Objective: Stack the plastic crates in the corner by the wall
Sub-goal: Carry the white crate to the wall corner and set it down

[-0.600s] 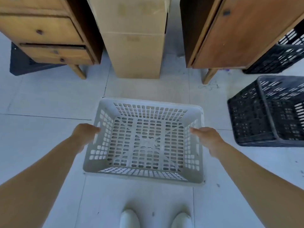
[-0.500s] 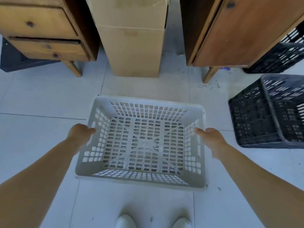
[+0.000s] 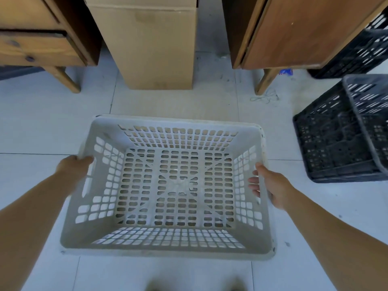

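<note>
Over the tiled floor [image 3: 42, 127], in front of the cardboard box [image 3: 151, 43], I am holding the grey crate [image 3: 176, 185] level and open side up, one of my hands on each short side. My left hand [image 3: 73, 166] is closing over the left rim by the handle slot, and my right hand [image 3: 270, 185] is gripping the right rim, with its fingers [image 3: 253, 183] curling inside through the wall. Both arms are reaching forward and down, elbows low. I judge this to be the carrying step: the crate looks lifted, though I cannot be sure its base is off the floor. The black crates [image 3: 340, 131] are sitting well apart to my right, beside the wooden cabinet [image 3: 304, 30]. Next, I think, I am needing a turn right and a level, squared lowering onto them.
</note>
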`<state>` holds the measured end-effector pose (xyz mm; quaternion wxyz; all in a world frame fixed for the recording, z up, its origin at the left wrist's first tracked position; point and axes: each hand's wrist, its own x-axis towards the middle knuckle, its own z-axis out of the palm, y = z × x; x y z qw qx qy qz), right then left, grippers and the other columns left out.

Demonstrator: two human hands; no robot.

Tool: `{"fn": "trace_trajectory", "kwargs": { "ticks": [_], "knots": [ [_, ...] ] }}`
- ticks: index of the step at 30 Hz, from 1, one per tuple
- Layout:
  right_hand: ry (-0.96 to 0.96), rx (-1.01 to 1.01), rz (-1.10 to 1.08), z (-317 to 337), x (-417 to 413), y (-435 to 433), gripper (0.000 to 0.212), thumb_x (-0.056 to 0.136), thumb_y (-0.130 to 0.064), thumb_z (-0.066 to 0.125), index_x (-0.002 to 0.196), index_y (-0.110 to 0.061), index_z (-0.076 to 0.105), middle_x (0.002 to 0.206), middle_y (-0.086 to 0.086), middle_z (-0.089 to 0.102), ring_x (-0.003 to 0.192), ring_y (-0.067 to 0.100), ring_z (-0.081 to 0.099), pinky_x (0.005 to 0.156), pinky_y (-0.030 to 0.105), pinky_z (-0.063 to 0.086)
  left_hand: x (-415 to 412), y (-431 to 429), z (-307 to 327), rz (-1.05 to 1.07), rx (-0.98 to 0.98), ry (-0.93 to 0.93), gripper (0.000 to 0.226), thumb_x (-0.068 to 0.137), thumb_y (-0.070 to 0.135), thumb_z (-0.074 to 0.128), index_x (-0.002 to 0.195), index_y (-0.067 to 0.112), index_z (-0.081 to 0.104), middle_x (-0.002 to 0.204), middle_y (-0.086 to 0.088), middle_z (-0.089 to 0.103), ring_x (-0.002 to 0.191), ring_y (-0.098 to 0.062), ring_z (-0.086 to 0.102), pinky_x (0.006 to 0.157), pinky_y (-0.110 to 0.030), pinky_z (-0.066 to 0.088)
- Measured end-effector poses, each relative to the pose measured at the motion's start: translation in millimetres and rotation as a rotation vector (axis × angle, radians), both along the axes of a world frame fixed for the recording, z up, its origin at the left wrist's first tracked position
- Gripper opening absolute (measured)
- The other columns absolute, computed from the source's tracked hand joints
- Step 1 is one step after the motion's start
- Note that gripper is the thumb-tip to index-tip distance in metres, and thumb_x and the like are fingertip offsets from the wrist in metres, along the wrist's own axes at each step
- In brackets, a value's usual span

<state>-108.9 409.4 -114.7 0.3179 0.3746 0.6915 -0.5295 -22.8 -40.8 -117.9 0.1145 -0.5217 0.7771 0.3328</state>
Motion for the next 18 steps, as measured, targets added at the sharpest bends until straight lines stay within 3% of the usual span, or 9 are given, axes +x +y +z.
{"fn": "trace_trajectory", "kwargs": {
  "ticks": [3, 5, 6, 10, 15, 18],
  "knots": [
    [-0.013, -0.027, -0.028, -0.5, -4.0, -1.1, 0.050, 0.090, -0.056, 0.050, 0.087, -0.006, 0.056, 0.072, 0.009, 0.053, 0.057, 0.020, 0.047, 0.056, 0.031, 0.041, -2.7, -10.1, -4.0, 0.127, 0.272, 0.033, 0.044, 0.096, 0.035, 0.045, 0.119, -0.002, 0.051, 0.109, -0.023, 0.059, 0.091, -0.034, 0.054, 0.069, -0.039, 0.055],
    [-0.015, -0.016, -0.043, 0.1, -5.1, 0.2, 0.056, 0.090, -0.062, 0.043, 0.081, -0.008, 0.055, 0.064, 0.006, 0.050, 0.052, 0.019, 0.043, 0.053, 0.030, 0.038, -1.7, -12.3, -2.7, 0.161, 0.413, 0.026, 0.049, 0.098, 0.038, 0.040, 0.127, -0.001, 0.044, 0.103, -0.023, 0.054, 0.094, -0.035, 0.051, 0.077, -0.043, 0.049],
    [-0.008, -0.012, -0.049, 1.7, -5.9, 1.4, 0.058, 0.090, -0.064, 0.040, 0.079, -0.009, 0.054, 0.062, 0.005, 0.049, 0.050, 0.018, 0.042, 0.052, 0.030, 0.038, -0.9, -12.1, -2.2, 0.165, 0.436, 0.026, 0.049, 0.097, 0.040, 0.039, 0.124, 0.000, 0.045, 0.097, -0.023, 0.053, 0.089, -0.036, 0.051, 0.080, -0.045, 0.047],
    [0.007, 0.013, -0.069, 27.3, -15.4, 4.2, 0.060, 0.090, -0.065, 0.037, 0.078, -0.009, 0.054, 0.059, 0.005, 0.049, 0.047, 0.018, 0.042, 0.049, 0.030, 0.039, 2.2, -11.1, 15.6, 0.194, 0.462, 0.094, 0.048, 0.097, 0.048, 0.033, 0.105, 0.003, 0.048, 0.071, -0.017, 0.049, 0.062, -0.030, 0.046, 0.060, -0.037, 0.044],
    [0.067, 0.024, -0.062, 97.9, -36.7, -1.3, 0.058, 0.092, -0.061, 0.034, 0.077, -0.009, 0.054, 0.059, 0.005, 0.048, 0.045, 0.019, 0.040, 0.047, 0.028, 0.036, -7.9, -15.1, 82.6, 0.210, 0.463, 0.156, 0.050, 0.096, 0.052, 0.028, 0.100, 0.006, 0.047, 0.068, -0.013, 0.046, 0.056, -0.026, 0.045, 0.047, -0.029, 0.045],
    [0.091, 0.020, -0.058, 160.4, -49.2, -10.6, 0.054, 0.095, -0.055, 0.033, 0.076, -0.009, 0.054, 0.057, 0.005, 0.048, 0.044, 0.019, 0.040, 0.045, 0.027, 0.035, -12.1, -19.1, 147.5, 0.213, 0.476, 0.196, 0.051, 0.097, 0.051, 0.027, 0.091, 0.006, 0.049, 0.068, -0.013, 0.043, 0.056, -0.026, 0.042, 0.053, -0.034, 0.041]
  ]
}}
